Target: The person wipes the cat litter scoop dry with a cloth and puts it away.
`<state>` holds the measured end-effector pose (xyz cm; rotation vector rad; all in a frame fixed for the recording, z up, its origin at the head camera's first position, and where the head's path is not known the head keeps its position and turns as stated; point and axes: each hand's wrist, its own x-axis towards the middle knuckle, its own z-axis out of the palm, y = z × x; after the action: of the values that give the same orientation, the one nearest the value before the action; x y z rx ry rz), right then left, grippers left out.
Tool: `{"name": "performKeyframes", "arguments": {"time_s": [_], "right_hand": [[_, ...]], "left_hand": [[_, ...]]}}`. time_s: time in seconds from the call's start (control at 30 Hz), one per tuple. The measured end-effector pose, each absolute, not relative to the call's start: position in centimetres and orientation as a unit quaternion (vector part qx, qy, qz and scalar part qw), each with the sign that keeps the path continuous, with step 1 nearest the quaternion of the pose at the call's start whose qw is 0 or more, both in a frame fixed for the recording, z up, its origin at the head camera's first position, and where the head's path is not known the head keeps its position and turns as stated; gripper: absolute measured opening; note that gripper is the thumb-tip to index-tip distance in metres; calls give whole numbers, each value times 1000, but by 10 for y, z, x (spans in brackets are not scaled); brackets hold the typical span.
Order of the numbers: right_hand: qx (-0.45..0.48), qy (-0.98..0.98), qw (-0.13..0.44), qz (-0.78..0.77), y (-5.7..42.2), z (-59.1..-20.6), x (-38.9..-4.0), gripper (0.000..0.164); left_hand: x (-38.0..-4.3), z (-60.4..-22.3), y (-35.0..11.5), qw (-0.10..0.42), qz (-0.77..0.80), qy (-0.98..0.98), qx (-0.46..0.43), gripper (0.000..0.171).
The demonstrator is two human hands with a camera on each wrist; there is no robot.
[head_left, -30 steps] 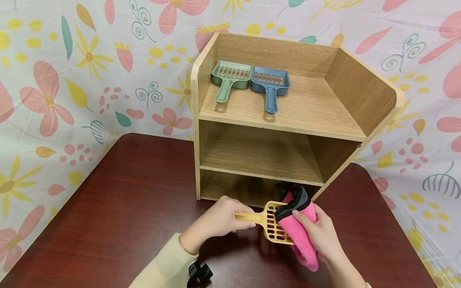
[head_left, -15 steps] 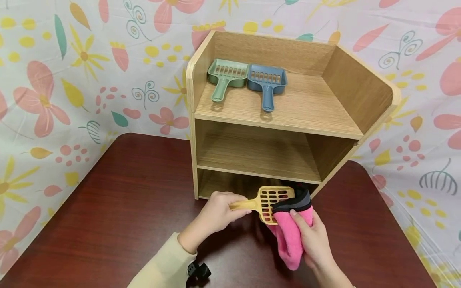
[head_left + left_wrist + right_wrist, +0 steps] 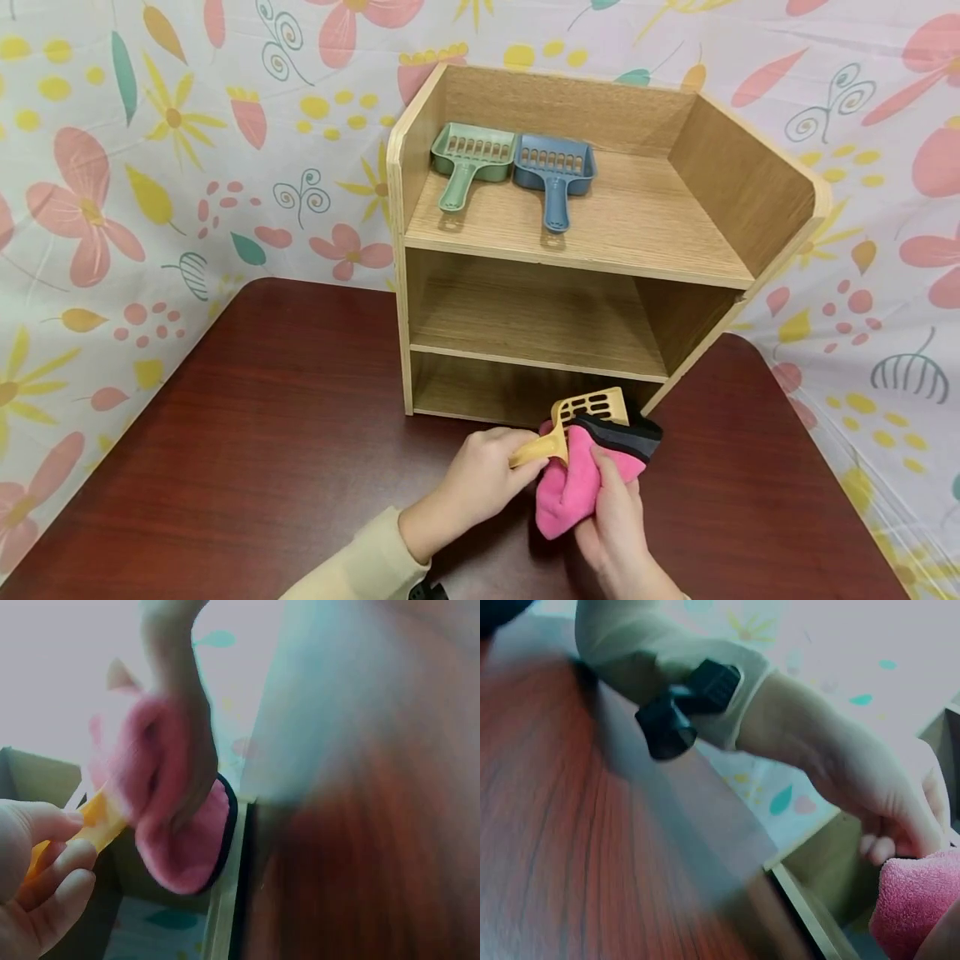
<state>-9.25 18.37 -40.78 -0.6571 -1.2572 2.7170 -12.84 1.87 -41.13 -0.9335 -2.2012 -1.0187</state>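
My left hand (image 3: 491,473) grips the handle of a yellow slotted litter scoop (image 3: 596,406), whose head tilts up in front of the shelf unit's lowest opening. A pink cloth (image 3: 573,483) with a black and grey edge is held in my right hand (image 3: 618,521), pressed round the scoop where handle meets head. The cloth hides part of the scoop. In the left wrist view, the yellow handle (image 3: 97,821) runs from the left fingers into the bunched cloth (image 3: 161,765). The right wrist view catches the left hand (image 3: 900,795) behind a corner of the cloth (image 3: 922,900).
A wooden shelf unit (image 3: 570,360) stands on the dark red table (image 3: 300,400), just beyond the hands. On its top shelf lie a green litter scoop (image 3: 480,154) and a blue litter scoop (image 3: 555,167), side by side. A flower-patterned curtain (image 3: 187,167) hangs behind.
The scoop's head has turned and tipped upward. My right hand has moved left with the cloth, from the head's right side to its neck. My left hand has shifted slightly right.
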Motion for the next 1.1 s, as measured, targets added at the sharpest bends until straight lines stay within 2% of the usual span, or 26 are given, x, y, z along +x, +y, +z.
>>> {"name": "performKeyframes", "arguments": {"time_s": [0.13, 0.33, 0.5, 0.67, 0.73, 0.83, 1.1], "right_hand": [[-207, -407, 42, 889, 181, -409, -93, 30], [-226, -442, 127, 859, 190, -410, -98, 35], [-221, -478, 203, 825, 199, -412, -103, 38], [-186, -493, 270, 806, 203, -410, -109, 48], [-174, -482, 266, 816, 202, -409, -109, 52], [-179, -466, 230, 835, 196, -408, -107, 53], [-203, -424, 112, 875, 180, -400, -96, 38]], "left_hand": [[-126, -412, 19, 277, -367, -815, -354, 17], [-127, -407, 16, 281, -356, -818, -355, 19], [-129, -403, 12, 247, -379, -821, -349, 18], [-130, -398, 8, 214, -430, -815, -324, 17], [-129, -398, 9, 213, -441, -812, -318, 17], [-128, -401, 12, 221, -443, -809, -316, 19], [-125, -409, 20, 262, -434, -799, -325, 20]]}}
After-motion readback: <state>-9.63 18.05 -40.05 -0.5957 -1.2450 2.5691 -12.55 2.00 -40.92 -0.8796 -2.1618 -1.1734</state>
